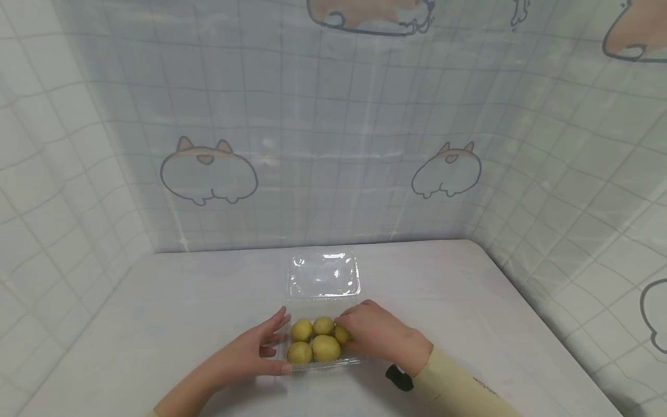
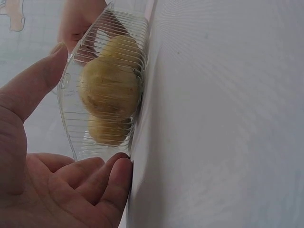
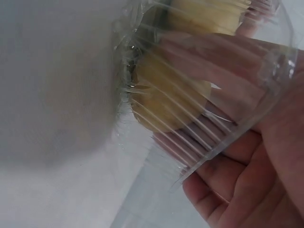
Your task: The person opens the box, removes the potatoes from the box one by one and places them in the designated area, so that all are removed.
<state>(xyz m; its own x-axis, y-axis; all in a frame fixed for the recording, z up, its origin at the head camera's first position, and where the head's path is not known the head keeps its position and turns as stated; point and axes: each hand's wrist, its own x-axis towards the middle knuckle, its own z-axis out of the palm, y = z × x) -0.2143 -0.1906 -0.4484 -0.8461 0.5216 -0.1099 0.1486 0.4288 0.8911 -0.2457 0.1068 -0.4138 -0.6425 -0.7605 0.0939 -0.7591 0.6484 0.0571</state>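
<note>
A clear plastic clamshell box (image 1: pixel 344 364) lies with its lid (image 1: pixel 323 275) folded back. Several roundish yellow fruits (image 1: pixel 326 348) sit inside; their exact kind is hard to tell. My left hand (image 1: pixel 252 350) is beside the box's left wall, thumb near the front corner, fingers spread. In the left wrist view, its fingertips (image 2: pixel 121 166) are at the ribbed wall. My right hand (image 1: pixel 383 336) reaches over the right wall and holds the rightmost yellow fruit (image 3: pixel 166 97), its fingers inside the box. From the head view, that hand partly covers this fruit.
A white cloth-like surface (image 1: pixel 208 289) lies under the box. Behind and at both sides hang grid-patterned curtains (image 1: pixel 333 145) with cartoon dogs. A small black object (image 1: pixel 399 377) shows by the right sleeve (image 1: pixel 458 385).
</note>
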